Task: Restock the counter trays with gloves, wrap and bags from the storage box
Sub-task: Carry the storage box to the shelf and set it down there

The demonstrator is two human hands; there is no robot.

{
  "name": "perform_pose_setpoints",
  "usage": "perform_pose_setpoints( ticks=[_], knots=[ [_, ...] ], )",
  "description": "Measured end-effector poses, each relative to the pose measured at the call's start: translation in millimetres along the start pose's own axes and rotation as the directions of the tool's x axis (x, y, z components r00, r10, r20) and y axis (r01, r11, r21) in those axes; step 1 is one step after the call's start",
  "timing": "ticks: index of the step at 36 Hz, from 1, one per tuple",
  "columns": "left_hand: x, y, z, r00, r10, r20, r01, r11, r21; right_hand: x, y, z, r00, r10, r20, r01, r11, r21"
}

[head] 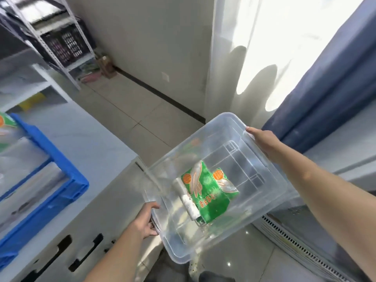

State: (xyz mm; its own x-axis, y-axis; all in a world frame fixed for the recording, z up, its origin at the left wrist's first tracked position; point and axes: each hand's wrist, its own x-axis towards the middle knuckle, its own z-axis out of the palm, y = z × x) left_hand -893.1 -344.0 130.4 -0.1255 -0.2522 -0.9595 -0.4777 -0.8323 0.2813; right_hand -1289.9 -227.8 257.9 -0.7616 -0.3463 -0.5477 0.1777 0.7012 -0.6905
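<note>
A clear plastic storage box [262,192] hangs in the air over the floor, to the right of the counter. My left hand [145,219] grips its near-left rim and my right hand [264,142] grips its far-right rim. Inside lie a green glove packet [211,192] with orange circles and a white roll [190,204] beside it. A blue tray [67,176] sits on the grey counter at the left, holding clear packs and another green packet [6,121] at its far end.
The grey counter [85,139] has cabinet handles [87,251] on its front. A metal shelf rack [59,37] with a dark crate stands at the back left. White and blue curtains [305,68] hang on the right, above a low vented unit [295,243].
</note>
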Motion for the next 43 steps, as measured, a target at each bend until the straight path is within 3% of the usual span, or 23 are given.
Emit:
perform_pose_setpoints(
  ticks=[10,14,16,20,25,32,38,43],
  knots=[
    [32.4,83.4,56.9,0.992,-0.024,0.121,0.025,1.0,-0.007,55.3,-61.5,-30.5,0.977,-0.071,-0.2,0.069,0.998,-0.015],
    [37.0,148.3,80.5,0.992,0.011,0.123,-0.012,1.0,0.002,73.2,-82.4,-48.3,0.974,0.055,-0.217,-0.042,0.997,0.064],
    [41.0,186.3,93.3,0.988,0.098,0.116,-0.097,0.995,-0.007,83.0,-87.5,-57.0,0.968,0.104,-0.228,-0.078,0.99,0.119],
    [50.3,268.5,110.6,0.979,0.206,0.003,-0.206,0.975,0.087,104.6,-95.1,-68.3,0.959,0.169,-0.227,-0.109,0.961,0.253],
    [55.1,362.7,109.7,0.983,0.184,-0.003,-0.179,0.957,0.229,142.4,-115.7,-59.1,0.972,0.19,-0.136,-0.128,0.921,0.367],
    [77.4,441.4,80.0,0.97,0.182,-0.164,-0.131,0.951,0.281,236.6,-152.9,-4.7,0.971,0.236,0.025,-0.229,0.907,0.354],
    [70.8,489.4,43.9,0.926,0.156,-0.344,-0.099,0.979,0.176,329.6,-205.9,52.7,0.963,0.204,0.175,-0.23,0.962,0.147],
    [58.8,514.1,8.3,0.865,0.103,-0.492,-0.129,0.992,-0.019,387.2,-286.8,107.1,0.954,0.093,0.285,-0.112,0.992,0.052]
  ],
)
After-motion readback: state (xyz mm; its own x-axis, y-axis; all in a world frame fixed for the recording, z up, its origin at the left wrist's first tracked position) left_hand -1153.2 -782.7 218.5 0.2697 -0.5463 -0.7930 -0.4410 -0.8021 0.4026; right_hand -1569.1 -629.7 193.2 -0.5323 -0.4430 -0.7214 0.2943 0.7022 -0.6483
